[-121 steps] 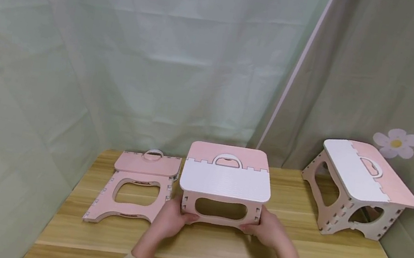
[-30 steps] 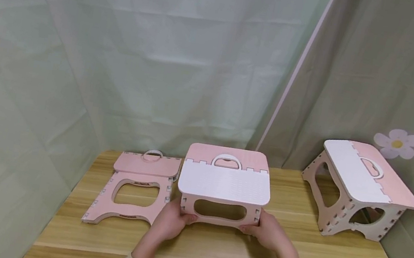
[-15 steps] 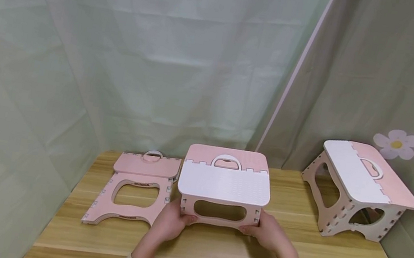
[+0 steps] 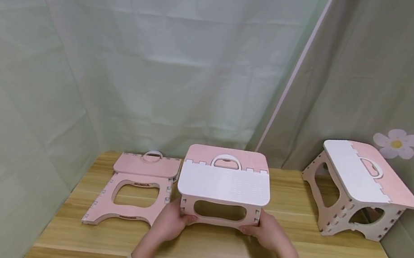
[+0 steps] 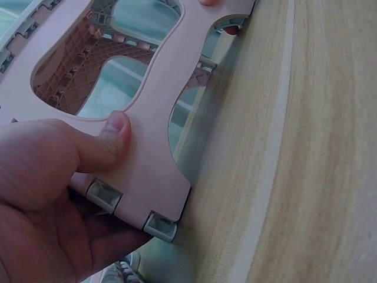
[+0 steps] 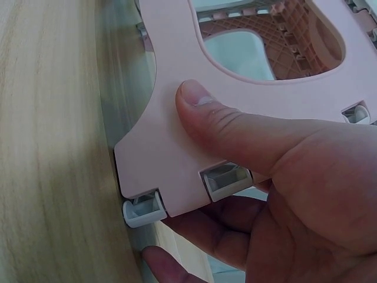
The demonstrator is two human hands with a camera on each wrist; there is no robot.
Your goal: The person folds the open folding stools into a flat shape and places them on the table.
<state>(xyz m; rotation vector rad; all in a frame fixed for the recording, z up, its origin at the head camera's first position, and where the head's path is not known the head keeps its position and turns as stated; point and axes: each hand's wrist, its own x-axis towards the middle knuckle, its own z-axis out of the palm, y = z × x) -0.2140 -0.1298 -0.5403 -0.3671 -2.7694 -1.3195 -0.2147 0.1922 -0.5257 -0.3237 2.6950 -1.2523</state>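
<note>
An unfolded step stool [image 4: 224, 184] with a pink and white top and a small carry handle stands on the wooden table, its pink leg panel facing me. My left hand [image 4: 168, 223] grips the panel's lower left corner, and my right hand [image 4: 271, 233] grips the lower right one. In the left wrist view, the left thumb [image 5: 115, 138] presses on the pink panel while the fingers go behind its side edge. The right wrist view has the right thumb [image 6: 206, 112] flat on the panel, other fingers behind the hinged edge. The panel's foot is right at the tabletop.
On the left, a pink folded stool [image 4: 131, 165] lies flat beside the held stool, close to the left hand. Another unfolded stool [image 4: 364, 173] stands at the far right, turned at an angle, against a flowered curtain [image 4: 363, 82]. Pale curtains [image 4: 183, 75] hang right behind the table [image 4: 210, 257].
Over the four seconds, the held stool's top has come slightly lower in the head view, its front edge a little nearer. Both hands keep the same grip. Nothing visibly moved in the last half second.
</note>
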